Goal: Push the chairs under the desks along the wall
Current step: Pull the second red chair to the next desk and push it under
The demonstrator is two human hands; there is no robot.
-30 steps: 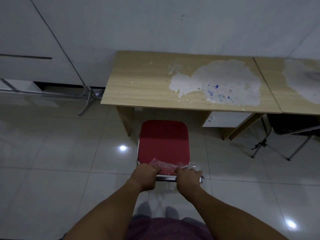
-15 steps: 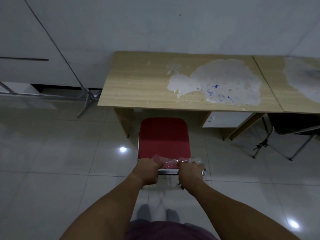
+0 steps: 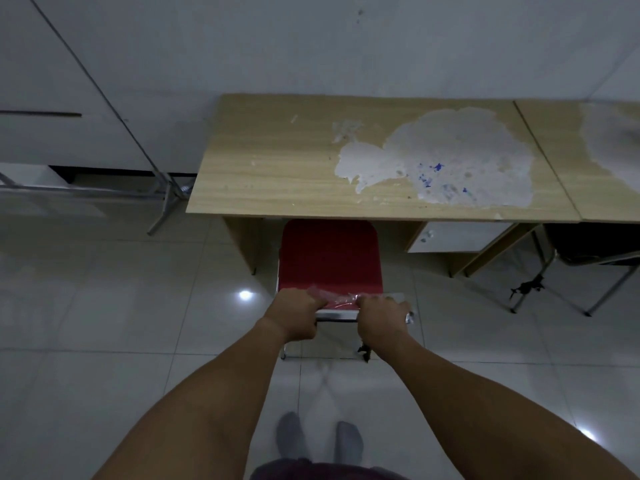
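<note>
Tiled floor [image 3: 104,306] | desk [image 3: 277,168] over red chair [image 3: 329,258] front | left hand [image 3: 294,315], right hand [image 3: 381,317] grasping backrest

i have a single wide-angle view, worn on the person's head, looking forward and steeply down. it faces a pale wall [image 3: 346,46], with the light wood-grain desk [image 3: 277,168] with peeling laminate across the upper middle. the two bare forearms reach up from the bottom edge, close to the lens, and grey-socked feet [image 3: 318,441] on the glossy white tiled floor [image 3: 104,341] show directly below. straight lines bow toward the frame edges. no second view overlaps it.
</note>
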